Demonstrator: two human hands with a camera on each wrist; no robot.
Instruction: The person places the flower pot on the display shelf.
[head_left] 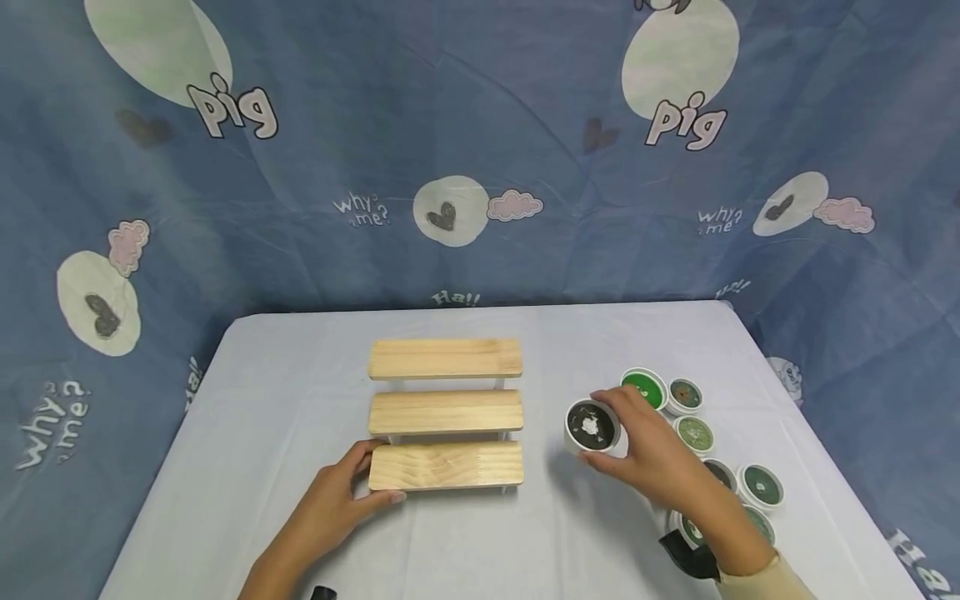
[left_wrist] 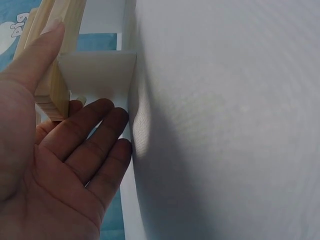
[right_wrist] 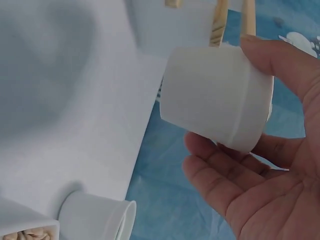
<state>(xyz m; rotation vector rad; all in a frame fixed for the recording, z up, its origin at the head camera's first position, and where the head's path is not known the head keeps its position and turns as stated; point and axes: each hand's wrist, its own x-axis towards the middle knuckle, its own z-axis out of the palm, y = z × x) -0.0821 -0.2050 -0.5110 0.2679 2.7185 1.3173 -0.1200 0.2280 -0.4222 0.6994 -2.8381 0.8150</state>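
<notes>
A small round white pot (head_left: 592, 426) with a dark top and a white mark is held in my right hand (head_left: 663, 454), thumb on one side and fingers on the other. Seen from the right wrist, the pot's plain white side (right_wrist: 207, 95) tapers toward its base, raised over the tabletop. My left hand (head_left: 330, 500) pinches the left end of the front board (head_left: 446, 467) of a three-step wooden stand. In the left wrist view its thumb lies on the wood, and the other fingers (left_wrist: 95, 145) reach beneath, beside a white support panel (left_wrist: 97, 72).
Behind the front step rise the middle board (head_left: 446, 412) and back board (head_left: 445, 358). Several white pots with green tops, including a bright green one (head_left: 645, 387), stand at the right under and beyond my right forearm. A white cloth (head_left: 300, 375) covers the table; a blue printed curtain (head_left: 487, 108) hangs behind.
</notes>
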